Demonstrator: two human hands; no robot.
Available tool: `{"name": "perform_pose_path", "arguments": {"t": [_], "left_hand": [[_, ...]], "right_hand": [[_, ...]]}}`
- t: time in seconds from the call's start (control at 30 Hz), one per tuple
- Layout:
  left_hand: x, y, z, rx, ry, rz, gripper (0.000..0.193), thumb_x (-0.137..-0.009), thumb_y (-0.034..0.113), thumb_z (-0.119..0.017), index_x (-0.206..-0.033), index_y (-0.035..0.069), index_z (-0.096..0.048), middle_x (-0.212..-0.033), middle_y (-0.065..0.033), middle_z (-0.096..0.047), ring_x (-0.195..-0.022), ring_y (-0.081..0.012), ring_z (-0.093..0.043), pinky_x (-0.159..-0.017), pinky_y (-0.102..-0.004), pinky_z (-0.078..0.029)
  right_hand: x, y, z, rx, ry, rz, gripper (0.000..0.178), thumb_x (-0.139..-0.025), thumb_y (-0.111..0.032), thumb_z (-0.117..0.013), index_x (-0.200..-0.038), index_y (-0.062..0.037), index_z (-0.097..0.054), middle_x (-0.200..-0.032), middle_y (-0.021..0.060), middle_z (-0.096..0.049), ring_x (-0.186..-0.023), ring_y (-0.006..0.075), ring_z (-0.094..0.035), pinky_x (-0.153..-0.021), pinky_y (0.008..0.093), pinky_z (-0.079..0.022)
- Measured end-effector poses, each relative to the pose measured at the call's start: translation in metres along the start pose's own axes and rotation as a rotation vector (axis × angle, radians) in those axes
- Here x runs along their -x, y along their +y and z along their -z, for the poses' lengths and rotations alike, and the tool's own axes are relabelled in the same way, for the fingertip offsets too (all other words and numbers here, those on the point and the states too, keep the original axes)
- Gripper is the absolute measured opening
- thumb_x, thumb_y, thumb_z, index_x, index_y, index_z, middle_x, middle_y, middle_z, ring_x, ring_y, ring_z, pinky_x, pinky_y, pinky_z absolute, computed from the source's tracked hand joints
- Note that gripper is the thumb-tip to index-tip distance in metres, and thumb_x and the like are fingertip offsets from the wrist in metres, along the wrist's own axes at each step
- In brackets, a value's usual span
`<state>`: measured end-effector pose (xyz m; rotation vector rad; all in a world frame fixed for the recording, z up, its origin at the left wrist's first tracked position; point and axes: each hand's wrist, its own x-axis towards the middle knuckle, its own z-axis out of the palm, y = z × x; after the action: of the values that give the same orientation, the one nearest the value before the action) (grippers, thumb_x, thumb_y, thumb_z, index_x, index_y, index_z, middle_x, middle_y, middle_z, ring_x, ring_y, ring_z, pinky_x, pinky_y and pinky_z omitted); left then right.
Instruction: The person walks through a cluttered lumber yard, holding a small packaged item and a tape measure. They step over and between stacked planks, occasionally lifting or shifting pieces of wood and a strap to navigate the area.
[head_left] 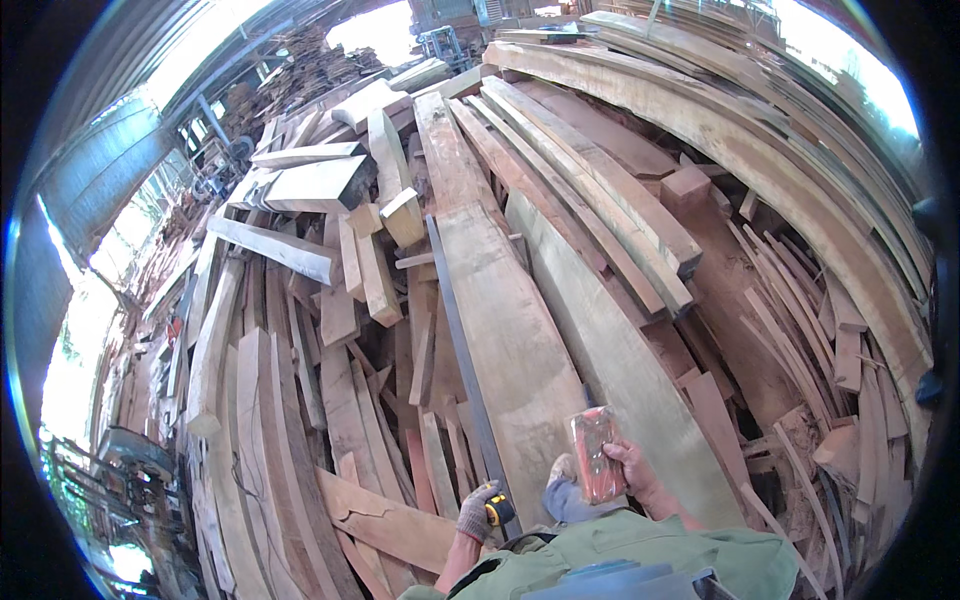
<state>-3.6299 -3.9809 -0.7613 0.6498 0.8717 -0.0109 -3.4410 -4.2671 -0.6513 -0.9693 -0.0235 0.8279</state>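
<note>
Head view: a person stands over a timber pile, at the near end of a wide plank that runs up the middle of the heap. The left hand, gloved, has its fingers curled shut around a yellow-and-black tape measure held at the plank's near left edge. A dark strip, seemingly the tape's blade, lies along that left edge toward the far end, so measuring of the plank's length appears under way and not yet closed off. The right hand clamps a flat reddish phone-like object just above the plank's near right side. The plank is pale brown, rough-sawn, broad and gently bowed, flanked by narrower boards and offcuts.
</note>
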Motion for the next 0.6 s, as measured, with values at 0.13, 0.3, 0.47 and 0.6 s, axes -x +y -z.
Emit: {"name": "perform_pose_path", "arguments": {"t": [0.13, 0.3, 0.47, 0.6], "left_hand": [[-0.046, 0.059, -0.023, -0.064, 0.013, -0.125, 0.024, -0.09, 0.013, -0.061, -0.112, 0.003, -0.065, -0.086, -0.0071, -0.066, -0.071, -0.0202, -0.068, -0.063, -0.036, -0.06], [-0.093, 0.097, -0.034, -0.092, 0.079, -0.089, 0.029, -0.092, 0.014, -0.059, -0.118, 0.001, -0.063, -0.089, -0.0088, -0.067, -0.074, -0.0225, -0.068, -0.066, -0.0379, -0.06], [-0.105, 0.121, -0.062, -0.174, -0.057, -0.097, 0.028, -0.089, 0.005, -0.059, -0.115, -0.004, -0.066, -0.105, -0.0135, -0.07, -0.086, -0.0212, -0.069, -0.077, -0.0309, -0.058], [-0.11, 0.147, -0.082, -0.199, -0.067, -0.025, 0.026, -0.087, 0.006, -0.061, -0.111, -0.002, -0.067, -0.105, -0.0123, -0.069, -0.087, -0.022, -0.069, -0.077, -0.0371, -0.059]], "right_hand": [[-0.06, -0.057, -0.009, 0.026, 0.005, 0.092, 0.031, -0.095, -0.014, -0.054, -0.122, 0.0006, -0.058, -0.107, 0.006, -0.066, -0.091, 0.0151, -0.066, -0.084, 0.032, -0.056], [-0.106, -0.101, -0.017, -0.003, 0.091, 0.197, 0.032, -0.095, -0.017, -0.055, -0.121, 0.001, -0.057, -0.105, 0.0074, -0.066, -0.091, 0.0166, -0.067, -0.083, 0.0334, -0.057], [-0.124, -0.112, -0.031, -0.189, 0.215, 0.226, 0.036, -0.094, -0.015, -0.055, -0.126, 0.0019, -0.052, -0.106, 0.0097, -0.066, -0.093, 0.0209, -0.068, -0.084, 0.0387, -0.058], [-0.127, -0.114, -0.044, -0.144, 0.341, 0.233, 0.042, -0.092, -0.012, -0.055, -0.13, 0.0037, -0.048, -0.109, 0.0104, -0.065, -0.093, 0.0223, -0.068, -0.085, 0.04, -0.057]]}}
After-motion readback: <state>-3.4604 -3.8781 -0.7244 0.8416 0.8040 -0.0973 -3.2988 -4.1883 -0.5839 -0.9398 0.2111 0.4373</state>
